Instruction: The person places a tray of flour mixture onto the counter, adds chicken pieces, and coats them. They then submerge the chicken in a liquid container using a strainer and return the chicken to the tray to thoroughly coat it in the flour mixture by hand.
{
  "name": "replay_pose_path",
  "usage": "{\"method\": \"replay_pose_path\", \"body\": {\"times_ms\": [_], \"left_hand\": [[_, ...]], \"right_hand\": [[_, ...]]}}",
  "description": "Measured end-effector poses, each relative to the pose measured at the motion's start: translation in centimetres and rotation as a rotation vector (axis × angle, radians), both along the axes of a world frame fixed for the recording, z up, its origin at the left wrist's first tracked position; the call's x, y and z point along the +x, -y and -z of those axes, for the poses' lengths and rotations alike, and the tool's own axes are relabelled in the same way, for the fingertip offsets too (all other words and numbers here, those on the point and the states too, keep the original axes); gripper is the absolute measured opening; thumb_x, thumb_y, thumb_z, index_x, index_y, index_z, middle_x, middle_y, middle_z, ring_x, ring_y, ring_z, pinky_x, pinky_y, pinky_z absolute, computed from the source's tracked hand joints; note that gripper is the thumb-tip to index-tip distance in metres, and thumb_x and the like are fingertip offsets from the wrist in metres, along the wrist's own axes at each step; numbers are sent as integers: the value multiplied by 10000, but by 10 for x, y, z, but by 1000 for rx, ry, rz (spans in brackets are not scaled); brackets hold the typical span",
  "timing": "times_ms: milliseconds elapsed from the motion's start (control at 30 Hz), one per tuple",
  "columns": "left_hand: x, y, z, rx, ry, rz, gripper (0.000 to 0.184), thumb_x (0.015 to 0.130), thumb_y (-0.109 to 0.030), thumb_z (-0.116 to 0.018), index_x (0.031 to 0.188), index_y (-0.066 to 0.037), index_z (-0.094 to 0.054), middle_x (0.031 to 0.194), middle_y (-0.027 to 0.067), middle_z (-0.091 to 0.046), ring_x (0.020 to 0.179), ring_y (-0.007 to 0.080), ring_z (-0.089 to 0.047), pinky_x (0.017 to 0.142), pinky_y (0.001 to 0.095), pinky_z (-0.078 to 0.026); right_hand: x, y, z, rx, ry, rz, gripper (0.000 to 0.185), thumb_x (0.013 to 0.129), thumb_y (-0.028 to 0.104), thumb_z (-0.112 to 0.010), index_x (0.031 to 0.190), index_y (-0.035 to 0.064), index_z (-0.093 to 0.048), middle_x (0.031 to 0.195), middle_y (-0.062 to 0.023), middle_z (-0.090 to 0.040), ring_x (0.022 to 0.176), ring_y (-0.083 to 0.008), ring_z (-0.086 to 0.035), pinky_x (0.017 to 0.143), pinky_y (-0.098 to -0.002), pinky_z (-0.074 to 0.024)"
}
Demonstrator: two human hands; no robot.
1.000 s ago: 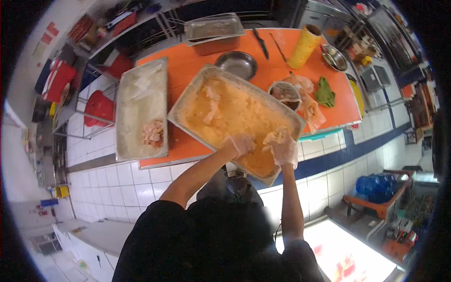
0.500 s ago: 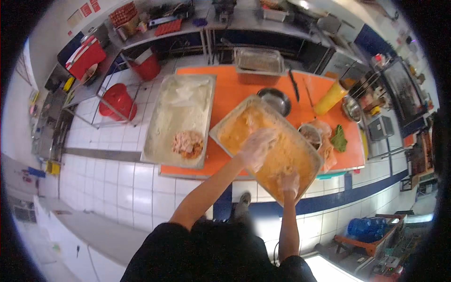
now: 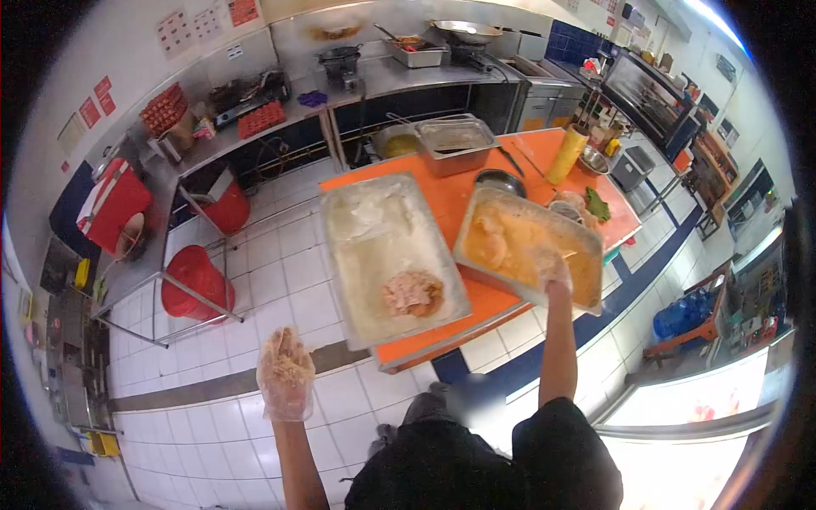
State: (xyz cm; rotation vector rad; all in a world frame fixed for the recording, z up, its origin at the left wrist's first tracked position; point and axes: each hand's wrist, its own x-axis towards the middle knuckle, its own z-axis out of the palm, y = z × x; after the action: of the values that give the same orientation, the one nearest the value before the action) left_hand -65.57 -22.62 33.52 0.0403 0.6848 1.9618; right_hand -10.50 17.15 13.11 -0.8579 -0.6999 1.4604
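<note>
Basically, the hands are well apart. Left hand [image 3: 286, 370], in a clear plastic glove, is raised over the tiled floor [image 3: 204, 433], beyond the table's edge, caked with pale clumps; the coating could flake onto the tiles, since nothing stands under it to catch crumbs. Loose glove cuff could also slip or let batter in.

Next, flour tray [image 3: 408, 330] sits on the orange table [image 3: 442, 200], its near-left end seemingly past the edge; a bump from the left forearm or hip could tip it. Pinkish meat heap [image 3: 414, 293] lies at its near end; wet batter dripping there would likely clump the flour.

Then batter tray [image 3: 500, 278], right of it, is set askew, near corner apparently jutting off the table. Right hand [image 3: 552, 268], also gloved, dips into it; pressing hard at that overhanging end might tilt the tray and slop batter down.

Hard to make out: what the left hand's clumps are, and whether its fingers grip a piece or are just coated. The meat heap's underside is buried. Pale lump [image 3: 493, 246] in the batter is half sunk, kind unclear. Right fingertips are hidden in the batter, so can't tell if they're closed on anything. Small container behind the batter tray is partly blocked.
</note>
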Motion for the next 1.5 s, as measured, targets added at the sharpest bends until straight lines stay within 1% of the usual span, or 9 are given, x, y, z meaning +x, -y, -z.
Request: {"method": "replay_pose_path", "body": {"times_ms": [367, 500, 600, 700, 800, 900, 967, 1367, 1500], "left_hand": [[-206, -78, -8, 48, -138, 199, 222, 978, -230, -570, 1114, -77, -655, 1147, 32, -680, 1100, 139, -598, 787, 241, -522], [-302, -160, -22, 51, -185, 336, 210, 973, -213, -581, 1124, -82, -646, 1149, 28, -675, 1095, 130, -598, 786, 236, -517], [-371, -228, -19, 14, -218, 420, 262, 974, -265, -584, 1146, -74, -633, 1160, 43, -670, 1065, 140, -626, 778, 252, -535], [-426, -299, -31, 116, -237, 497, 288, 976, -303, -579, 1152, -81, -633, 1155, 46, -670, 1003, 139, -632, 784, 244, -533], [-473, -366, -44, 124, -233, 570, 293, 983, -308, -569, 1151, -77, -634, 1136, 56, -678, 925, 146, -651, 756, 253, -548], [-502, -436, -44, 191, -285, 661, 281, 982, -293, -575, 1123, -63, -652, 1103, 67, -687, 901, 155, -672, 720, 283, -567], [-523, -501, -33, 152, -210, 746, 280, 976, -290, -584, 1111, -56, -658, 1085, 75, -684, 854, 146, -667, 683, 285, -573], [-473, -881, 3, 192, -735, 1357, 258, 957, -254, -585, 1090, -35, -613, 999, 47, -611, 743, 110, -545, 643, 259, -479], [-336, -980, 28, 251, -939, 1540, 265, 948, -259, -591, 1068, -23, -605, 932, 23, -579, 777, 120, -554, 667, 271, -480]], "right_hand": [[-159, 25, -42, 114, -328, 175, 415, 952, 256, -562, 1275, -4, -558, 1233, -175, -623, 1152, -302, -599, 1009, -365, -485], [-272, 26, -128, 25, -362, 254, 415, 940, 268, -586, 1260, 5, -566, 1209, -154, -633, 1113, -293, -615, 1005, -353, -486], [-337, 25, -144, 113, 46, 488, 411, 934, 279, -600, 1245, 11, -570, 1198, -164, -635, 1095, -292, -624, 947, -373, -525], [-354, -39, -133, 22, -260, 524, 428, 932, 280, -610, 1275, 31, -546, 1102, -139, -648, 959, -237, -640, 821, -345, -562], [-374, -98, -136, 250, -767, -477, 449, 931, 287, -620, 1294, 44, -521, 976, -103, -631, 756, -168, -593, 661, -300, -553], [-437, -138, -148, -1, -994, -477, 444, 928, 286, -635, 1286, 52, -515, 925, -71, -597, 619, -120, -495, 531, -246, -489], [-506, -158, -189, 95, -364, 236, 387, 938, 271, -625, 1243, 51, -533, 945, -92, -609, 595, -115, -516, 481, -218, -464], [-585, -302, -121, 355, -787, 271, 352, 979, 265, -559, 1222, 13, -524, 1108, -208, -647, 700, -213, -661, 561, -258, -583], [-633, -322, -160, 107, -505, 883, 315, 966, 243, -588, 1206, 53, -513, 1015, -91, -620, 739, -175, -648, 518, -214, -559]]}}
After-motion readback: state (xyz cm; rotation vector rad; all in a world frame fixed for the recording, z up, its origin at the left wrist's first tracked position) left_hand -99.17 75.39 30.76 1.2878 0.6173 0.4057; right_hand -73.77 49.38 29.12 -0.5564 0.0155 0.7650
